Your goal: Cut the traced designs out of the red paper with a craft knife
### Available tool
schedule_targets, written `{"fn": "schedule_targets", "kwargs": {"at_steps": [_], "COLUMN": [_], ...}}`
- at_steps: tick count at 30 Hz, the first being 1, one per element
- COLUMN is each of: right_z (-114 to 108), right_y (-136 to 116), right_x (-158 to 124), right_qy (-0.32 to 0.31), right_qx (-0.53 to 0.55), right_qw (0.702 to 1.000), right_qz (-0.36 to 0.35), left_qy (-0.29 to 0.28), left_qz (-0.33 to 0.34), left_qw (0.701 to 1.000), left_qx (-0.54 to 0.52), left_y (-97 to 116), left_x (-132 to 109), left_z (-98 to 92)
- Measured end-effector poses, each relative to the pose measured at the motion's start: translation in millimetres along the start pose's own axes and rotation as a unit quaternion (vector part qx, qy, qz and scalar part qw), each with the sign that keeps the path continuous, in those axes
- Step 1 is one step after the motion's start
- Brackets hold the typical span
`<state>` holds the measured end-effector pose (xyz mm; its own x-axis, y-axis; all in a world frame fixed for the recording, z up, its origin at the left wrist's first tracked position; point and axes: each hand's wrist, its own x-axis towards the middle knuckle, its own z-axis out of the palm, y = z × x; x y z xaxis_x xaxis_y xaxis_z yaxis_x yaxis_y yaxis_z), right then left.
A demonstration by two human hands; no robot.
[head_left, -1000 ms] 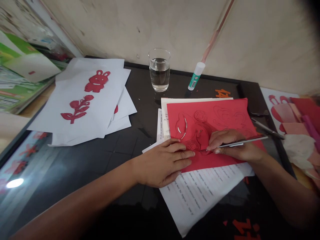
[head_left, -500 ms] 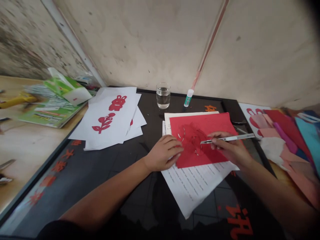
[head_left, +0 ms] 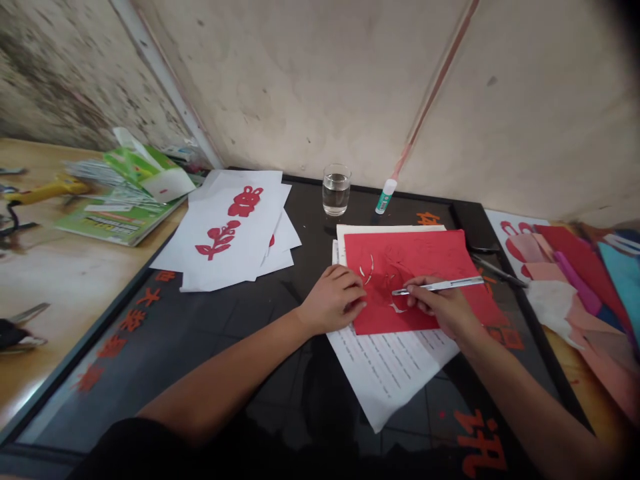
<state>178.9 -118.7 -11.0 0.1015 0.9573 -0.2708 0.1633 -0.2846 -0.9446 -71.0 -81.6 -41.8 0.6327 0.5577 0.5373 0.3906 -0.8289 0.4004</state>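
Observation:
A red paper sheet (head_left: 430, 260) with cut-out slits lies on printed white pages (head_left: 390, 373) on the black mat (head_left: 250, 347). My left hand (head_left: 333, 300) rests with curled fingers on the sheet's left edge, pressing it down. My right hand (head_left: 443, 307) pinches a slim silver craft knife (head_left: 440, 286), its tip touching the red sheet near the cut lines.
White sheets bearing red cut-outs (head_left: 235, 227) lie at the left back. A glass of water (head_left: 336, 190) and a glue stick (head_left: 385, 196) stand by the wall. Green booklets (head_left: 125, 200) are on the wooden table at left, coloured paper (head_left: 575, 280) at right.
The camera has drawn back and up, showing more of the table. My right hand with the knife has shifted slightly left and down on the red sheet; my left hand stays on its edge.

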Motion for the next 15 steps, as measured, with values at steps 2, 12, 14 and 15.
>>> {"fn": "schedule_targets", "kwargs": {"at_steps": [2,12,14,15], "right_z": [1.4,6.8,6.6,6.5], "right_y": [-0.6,-5.6,-6.3,-6.2], "right_x": [1.1,5.9,5.9,5.4], "right_qy": [-0.014,-0.060,-0.068,-0.072], "right_qx": [0.013,0.077,0.091,0.089], "right_qw": [1.000,0.993,0.991,0.991], "right_qz": [0.012,0.060,0.065,0.064], "left_qy": [-0.007,-0.006,-0.004,-0.003], "left_qz": [-0.009,-0.044,-0.044,-0.042], "left_qw": [1.000,0.999,0.999,0.999], "left_qx": [0.001,-0.006,-0.009,-0.011], "left_y": [-0.8,-3.0,-2.8,-2.8], "left_x": [-0.3,-0.1,-0.1,-0.2], "left_z": [0.7,2.5,2.7,2.8]}}
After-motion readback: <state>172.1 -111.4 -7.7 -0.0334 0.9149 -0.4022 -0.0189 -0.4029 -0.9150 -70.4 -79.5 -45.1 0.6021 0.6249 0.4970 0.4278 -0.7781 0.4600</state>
